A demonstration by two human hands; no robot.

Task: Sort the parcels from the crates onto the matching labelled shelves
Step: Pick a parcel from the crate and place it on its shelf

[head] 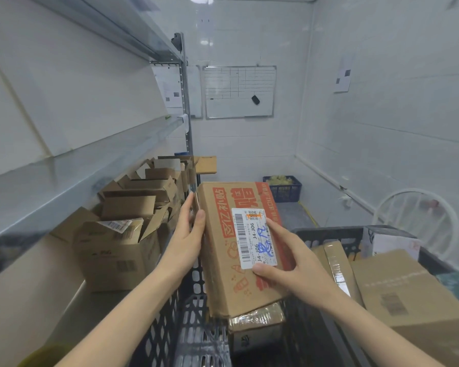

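Above the crate (329, 230), the parcel (223, 292) was gripped by the left hand (187, 234) at nine o'clock and the right hand (289, 260) at four o'clock, label (252, 234) upturned, apparently for reading.

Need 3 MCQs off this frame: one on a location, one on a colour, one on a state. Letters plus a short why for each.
1. Where is the blue basket?
A) on the floor by the back wall
B) on the upper shelf
C) on the white chair

2. What colour is the print on the parcel?
A) green
B) orange-red
C) purple

3. How is the parcel placed?
A) lying on a shelf
B) held in one hand only
C) held in both hands over the black crate

Answers:
1 A: it sits on the floor in the far corner.
2 B: orange-red graphics surround the white label.
3 C: the left hand grips its left edge and the right hand holds its right side, thumb on the label.
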